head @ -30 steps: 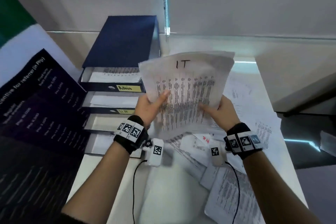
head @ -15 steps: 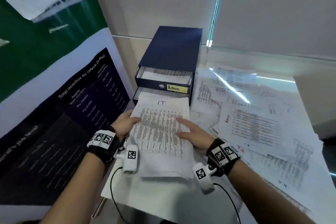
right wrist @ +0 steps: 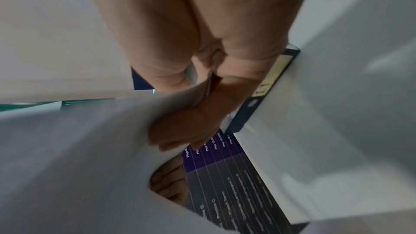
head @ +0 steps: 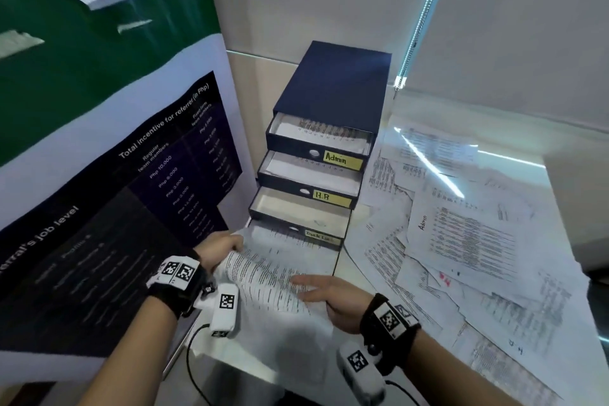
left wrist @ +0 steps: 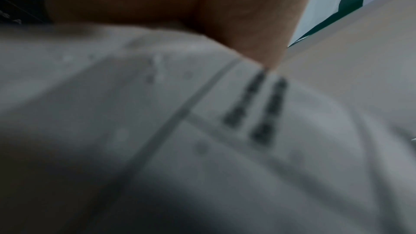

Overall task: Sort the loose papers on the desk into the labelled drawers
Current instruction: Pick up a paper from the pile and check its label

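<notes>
A navy drawer unit stands at the back left of the desk, its drawers pulled out in steps, with labels Admin and HR. A printed sheet arches from my hands into the lowest drawer. My left hand grips the sheet's left edge at the drawer mouth. My right hand lays its fingers on top of the sheet near its near edge, thumb underneath. The left wrist view shows only the blurred sheet under my hand. In the right wrist view my fingers pinch the sheet.
Several loose printed papers overlap across the desk to the right of the drawers. A large dark poster board leans close on the left. A blind cord hangs behind the unit. Bare desk shows near the front edge.
The sheet marked IT came down from in front of my face to the drawers, and its far end has now slid into the lowest drawer. My view turned left.
</notes>
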{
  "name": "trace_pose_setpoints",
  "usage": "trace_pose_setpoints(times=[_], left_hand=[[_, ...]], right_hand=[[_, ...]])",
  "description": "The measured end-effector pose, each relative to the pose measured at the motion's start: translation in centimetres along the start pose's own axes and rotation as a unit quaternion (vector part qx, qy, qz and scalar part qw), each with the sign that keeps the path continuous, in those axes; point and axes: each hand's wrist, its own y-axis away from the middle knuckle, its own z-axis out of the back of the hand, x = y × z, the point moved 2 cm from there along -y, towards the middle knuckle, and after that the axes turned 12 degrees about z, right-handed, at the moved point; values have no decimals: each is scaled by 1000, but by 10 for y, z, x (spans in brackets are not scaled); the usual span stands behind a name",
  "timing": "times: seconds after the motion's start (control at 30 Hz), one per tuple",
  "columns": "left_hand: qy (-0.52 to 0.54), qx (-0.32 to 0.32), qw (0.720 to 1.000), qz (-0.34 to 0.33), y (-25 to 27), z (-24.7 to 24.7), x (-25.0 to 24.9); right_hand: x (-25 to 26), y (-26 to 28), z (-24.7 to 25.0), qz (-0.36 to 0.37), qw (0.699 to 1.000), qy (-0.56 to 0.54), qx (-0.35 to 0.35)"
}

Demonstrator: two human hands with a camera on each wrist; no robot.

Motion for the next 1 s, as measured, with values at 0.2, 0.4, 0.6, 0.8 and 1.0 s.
trace_pose_setpoints(times=[0.2, 0.4, 0.6, 0.8, 1.0], left_hand=[[-74, -8, 997, 6, -14, -7, 9], [-84, 37, 995, 47, -41, -7, 34], [-70, -4, 997, 33, -66, -13, 42], [14, -70, 997, 14, -69, -28, 16], [-31, -55, 995, 75, -90, -36, 6]], right_hand=[[-23, 0, 1, -23, 999, 10, -34], [-22, -31, 40, 47, 977, 43, -202], [-15, -41, 57, -5, 980, 15, -196], [-12, -35, 50, -34, 992, -8, -118], [-1, -69, 79, 39, 957, 23, -286]])
